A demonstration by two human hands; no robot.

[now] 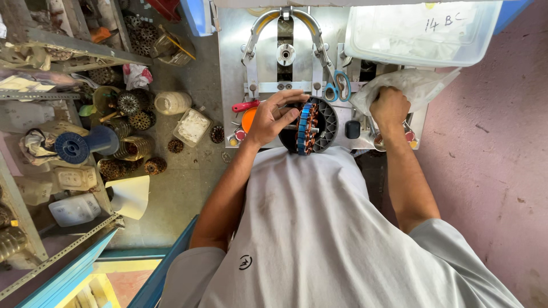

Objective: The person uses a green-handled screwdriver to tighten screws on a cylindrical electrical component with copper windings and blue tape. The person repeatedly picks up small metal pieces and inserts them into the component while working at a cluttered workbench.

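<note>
My left hand [273,118] rests its fingers on a round motor stator [309,128] with blue insulators and copper windings, which stands on edge in a black circular holder [327,121] on the metal machine table [234,68]. Reaching into a clear plastic bag [412,84] at the table's right side, my right hand [389,107] is closed into a fist on the bag's opening. What is inside the fist is hidden.
Blue-handled scissors [338,85] lie on the machine behind the holder. A translucent plastic bin [422,28] sits at the back right. An orange button [249,118] and red handle [245,106] are left of the stator. Wound stators [130,104], jars and spools crowd the floor and shelves at left.
</note>
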